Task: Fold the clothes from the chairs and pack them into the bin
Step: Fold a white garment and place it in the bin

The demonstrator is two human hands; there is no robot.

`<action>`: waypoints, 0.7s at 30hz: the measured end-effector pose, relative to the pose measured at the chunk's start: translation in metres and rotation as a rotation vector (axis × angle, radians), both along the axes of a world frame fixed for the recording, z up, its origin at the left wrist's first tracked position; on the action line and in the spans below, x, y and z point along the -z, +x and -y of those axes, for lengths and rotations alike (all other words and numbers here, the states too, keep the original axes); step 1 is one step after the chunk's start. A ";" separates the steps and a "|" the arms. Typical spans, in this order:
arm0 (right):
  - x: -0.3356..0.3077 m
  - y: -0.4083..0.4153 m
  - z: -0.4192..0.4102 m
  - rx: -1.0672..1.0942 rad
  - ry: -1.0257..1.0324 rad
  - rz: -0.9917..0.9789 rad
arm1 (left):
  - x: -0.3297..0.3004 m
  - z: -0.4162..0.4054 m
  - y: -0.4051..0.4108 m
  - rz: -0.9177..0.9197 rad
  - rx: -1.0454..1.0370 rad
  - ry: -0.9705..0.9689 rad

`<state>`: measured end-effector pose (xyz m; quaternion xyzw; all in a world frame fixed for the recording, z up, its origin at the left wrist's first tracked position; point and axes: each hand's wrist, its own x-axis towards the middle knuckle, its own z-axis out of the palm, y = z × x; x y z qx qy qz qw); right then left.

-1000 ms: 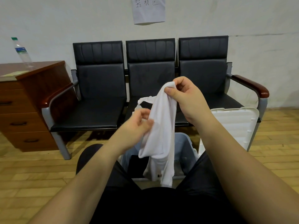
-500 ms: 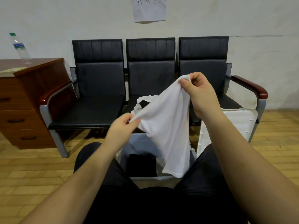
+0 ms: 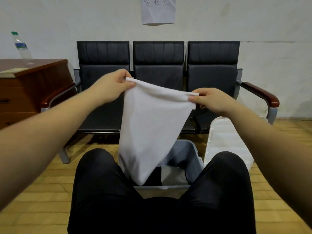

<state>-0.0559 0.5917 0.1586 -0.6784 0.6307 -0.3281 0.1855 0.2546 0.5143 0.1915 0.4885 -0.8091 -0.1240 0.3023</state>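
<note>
Above the bin (image 3: 194, 149), white garment (image 3: 152, 129) pinched between left hand (image 3: 111, 86) and right hand (image 3: 211, 100).

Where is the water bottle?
In the head view, the water bottle stands far left against the wall, on the brown wooden cabinet, left of the row of black chairs.

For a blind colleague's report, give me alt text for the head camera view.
Two hands, left hand and right hand, hold a white garment stretched by its top edge above an open grey bin. Three black chairs line the wall behind.
</note>
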 end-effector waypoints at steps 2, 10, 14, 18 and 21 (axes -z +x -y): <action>-0.014 -0.001 0.005 0.023 -0.075 0.028 | -0.021 0.004 0.002 0.071 -0.005 -0.003; -0.006 0.008 0.028 0.109 -0.161 0.134 | -0.018 0.020 -0.010 0.399 -0.083 -0.143; 0.009 -0.005 0.049 0.224 -0.034 0.248 | 0.011 0.040 -0.018 0.273 -0.111 -0.010; 0.016 -0.009 0.060 0.250 0.012 0.458 | 0.021 0.049 -0.033 -0.170 -0.105 0.193; 0.018 -0.007 0.065 0.253 0.037 0.664 | 0.026 0.050 -0.042 -0.480 -0.132 0.399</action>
